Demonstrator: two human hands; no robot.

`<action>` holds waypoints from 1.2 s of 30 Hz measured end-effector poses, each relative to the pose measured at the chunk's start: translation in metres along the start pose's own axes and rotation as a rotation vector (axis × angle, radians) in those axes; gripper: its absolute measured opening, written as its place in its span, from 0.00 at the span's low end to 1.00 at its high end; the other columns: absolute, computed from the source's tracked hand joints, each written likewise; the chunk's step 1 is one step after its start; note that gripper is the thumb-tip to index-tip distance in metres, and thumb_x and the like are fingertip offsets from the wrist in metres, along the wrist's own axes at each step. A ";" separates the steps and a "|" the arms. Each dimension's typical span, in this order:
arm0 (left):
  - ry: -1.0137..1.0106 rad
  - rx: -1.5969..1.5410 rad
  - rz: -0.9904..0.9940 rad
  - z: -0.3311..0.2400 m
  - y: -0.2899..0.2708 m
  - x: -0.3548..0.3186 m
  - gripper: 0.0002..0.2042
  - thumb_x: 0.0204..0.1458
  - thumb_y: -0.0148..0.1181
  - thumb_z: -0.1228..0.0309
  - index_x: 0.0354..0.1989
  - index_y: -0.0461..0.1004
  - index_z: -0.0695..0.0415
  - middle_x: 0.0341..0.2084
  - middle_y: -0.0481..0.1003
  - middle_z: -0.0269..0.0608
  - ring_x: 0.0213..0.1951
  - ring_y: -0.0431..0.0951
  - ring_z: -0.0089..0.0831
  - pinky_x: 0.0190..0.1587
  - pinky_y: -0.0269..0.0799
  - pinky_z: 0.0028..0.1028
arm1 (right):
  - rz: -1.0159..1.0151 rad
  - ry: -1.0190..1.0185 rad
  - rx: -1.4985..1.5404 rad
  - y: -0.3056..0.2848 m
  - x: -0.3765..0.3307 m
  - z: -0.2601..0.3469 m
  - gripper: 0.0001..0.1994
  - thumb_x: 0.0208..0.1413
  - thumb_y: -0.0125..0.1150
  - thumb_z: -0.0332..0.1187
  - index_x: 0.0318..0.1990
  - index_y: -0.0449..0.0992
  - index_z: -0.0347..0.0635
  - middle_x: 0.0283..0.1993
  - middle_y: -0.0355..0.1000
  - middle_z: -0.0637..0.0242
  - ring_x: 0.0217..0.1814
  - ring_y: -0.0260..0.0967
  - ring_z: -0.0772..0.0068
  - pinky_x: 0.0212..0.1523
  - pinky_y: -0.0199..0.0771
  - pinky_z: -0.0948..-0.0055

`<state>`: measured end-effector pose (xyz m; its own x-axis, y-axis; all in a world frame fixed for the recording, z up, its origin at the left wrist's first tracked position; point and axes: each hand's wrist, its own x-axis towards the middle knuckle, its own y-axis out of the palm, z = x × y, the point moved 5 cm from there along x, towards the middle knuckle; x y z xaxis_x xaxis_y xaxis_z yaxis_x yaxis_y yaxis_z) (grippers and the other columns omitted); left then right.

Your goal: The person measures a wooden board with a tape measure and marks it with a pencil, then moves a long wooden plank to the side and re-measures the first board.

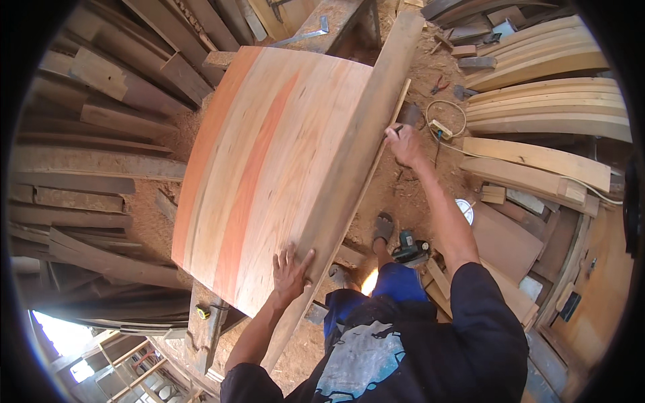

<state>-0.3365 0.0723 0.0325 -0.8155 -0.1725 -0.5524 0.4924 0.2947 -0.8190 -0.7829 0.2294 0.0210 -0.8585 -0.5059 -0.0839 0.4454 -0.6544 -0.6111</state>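
Across two rough timber supports, one showing at the far end (344,25) and one at the near end (200,346), lies a broad edge-joined wood panel (259,148) of pale and reddish boards. A long brown plank (349,158) lies slantwise over its right-hand side, and a pale wooden edge (402,99) peeks out beyond the plank; whether that belongs to the panel, I cannot tell.

The left hand (291,270) is palm down with its fingers spread, gripping nothing, fingertips on the panel and thumb toward the plank. The right hand (405,145) has its fingers closed around a slim dark tool (394,131), probably a pencil or marker, at the plank's right edge.

The step in hand looks like marking along the plank as a straightedge. If so, the next move calls for steady left-hand pressure against slipping, and for the tip to hug the edge. A metal square (302,36) rests on the far support, a yellow tape measure (203,311) on the near one.
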 end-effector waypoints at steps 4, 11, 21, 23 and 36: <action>-0.001 -0.010 0.001 -0.002 -0.005 0.001 0.47 0.39 0.75 0.59 0.72 0.56 0.33 0.71 0.46 0.64 0.70 0.49 0.63 0.68 0.44 0.62 | -0.057 -0.001 -0.037 -0.023 0.053 -0.019 0.15 0.59 0.53 0.39 0.31 0.81 0.39 0.32 0.78 0.51 0.37 0.77 0.46 0.42 0.76 0.55; -0.027 -0.005 0.058 -0.005 -0.010 0.006 0.45 0.41 0.74 0.60 0.71 0.57 0.33 0.71 0.45 0.64 0.70 0.49 0.62 0.67 0.45 0.62 | -0.066 0.088 0.003 -0.050 0.127 -0.063 0.17 0.59 0.54 0.42 0.31 0.81 0.38 0.28 0.79 0.54 0.34 0.79 0.51 0.42 0.77 0.57; -0.030 0.008 0.069 -0.005 -0.010 0.007 0.44 0.42 0.73 0.58 0.71 0.57 0.31 0.71 0.45 0.65 0.69 0.52 0.63 0.67 0.46 0.61 | 0.000 0.150 0.010 -0.060 0.161 -0.072 0.18 0.61 0.53 0.42 0.33 0.81 0.36 0.26 0.79 0.55 0.31 0.80 0.59 0.39 0.77 0.62; -0.024 -0.002 0.056 -0.005 -0.011 0.008 0.44 0.42 0.73 0.58 0.71 0.57 0.30 0.71 0.45 0.65 0.69 0.52 0.64 0.67 0.47 0.62 | -0.143 0.052 0.039 -0.074 0.164 -0.070 0.17 0.61 0.52 0.42 0.36 0.81 0.35 0.28 0.80 0.55 0.34 0.80 0.57 0.41 0.76 0.60; -0.004 0.001 0.026 -0.003 -0.008 0.007 0.45 0.41 0.74 0.59 0.71 0.57 0.31 0.71 0.45 0.65 0.69 0.52 0.62 0.66 0.47 0.63 | -0.214 -0.082 -0.098 -0.048 0.126 -0.046 0.16 0.61 0.52 0.40 0.45 0.80 0.38 0.43 0.78 0.46 0.48 0.76 0.45 0.50 0.74 0.57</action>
<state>-0.3470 0.0712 0.0354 -0.8011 -0.1690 -0.5742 0.5137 0.2982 -0.8045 -0.9245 0.2232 0.0038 -0.9051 -0.4086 0.1175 0.2256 -0.6958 -0.6818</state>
